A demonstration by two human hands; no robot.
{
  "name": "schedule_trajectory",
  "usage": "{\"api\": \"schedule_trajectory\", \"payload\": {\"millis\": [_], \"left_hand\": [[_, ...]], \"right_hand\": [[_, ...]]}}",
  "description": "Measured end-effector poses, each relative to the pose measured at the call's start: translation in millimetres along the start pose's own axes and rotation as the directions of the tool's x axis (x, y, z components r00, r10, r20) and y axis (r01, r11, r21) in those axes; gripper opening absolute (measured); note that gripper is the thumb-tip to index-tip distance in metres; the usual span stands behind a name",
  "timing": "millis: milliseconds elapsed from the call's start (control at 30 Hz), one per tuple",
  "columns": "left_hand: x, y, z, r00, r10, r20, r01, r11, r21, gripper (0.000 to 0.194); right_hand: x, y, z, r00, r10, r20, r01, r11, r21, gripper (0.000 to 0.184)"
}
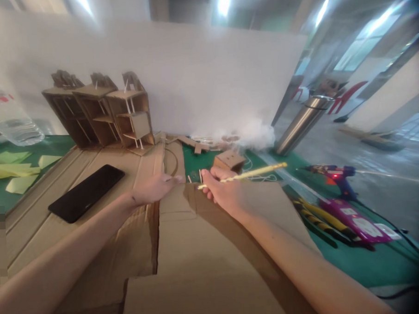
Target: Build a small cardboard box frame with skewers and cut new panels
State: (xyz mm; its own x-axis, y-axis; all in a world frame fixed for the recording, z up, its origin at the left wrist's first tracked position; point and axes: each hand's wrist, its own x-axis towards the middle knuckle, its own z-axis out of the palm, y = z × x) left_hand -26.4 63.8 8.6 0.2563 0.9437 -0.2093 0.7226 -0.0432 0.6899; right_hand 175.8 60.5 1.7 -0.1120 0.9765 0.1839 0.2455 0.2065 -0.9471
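Observation:
A large brown cardboard sheet lies before me, with faint lines drawn near its far left corner. My left hand is at that corner, thumb and fingers closed at the sheet's edge; part of the fingers is hidden. My right hand grips a yellow pencil, its point low toward the left and its other end sticking out to the right. A short thin stick shows upright by the right fingertips; whether they hold it too I cannot tell.
A black phone lies on cardboard at left, with small cardboard shelves behind. At right are a glue gun, yellow-black pliers, a purple box and a steel flask. A small cardboard box stands beyond my right hand.

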Motion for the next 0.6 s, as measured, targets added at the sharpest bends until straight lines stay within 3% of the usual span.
{"api": "schedule_trajectory", "payload": {"millis": [600], "left_hand": [[-0.2,0.8,-0.1,1.000,-0.008,0.001,0.008,1.000,0.001,0.067]], "right_hand": [[0.9,1.7,0.7,1.000,0.009,-0.015,-0.008,1.000,0.004,0.041]]}}
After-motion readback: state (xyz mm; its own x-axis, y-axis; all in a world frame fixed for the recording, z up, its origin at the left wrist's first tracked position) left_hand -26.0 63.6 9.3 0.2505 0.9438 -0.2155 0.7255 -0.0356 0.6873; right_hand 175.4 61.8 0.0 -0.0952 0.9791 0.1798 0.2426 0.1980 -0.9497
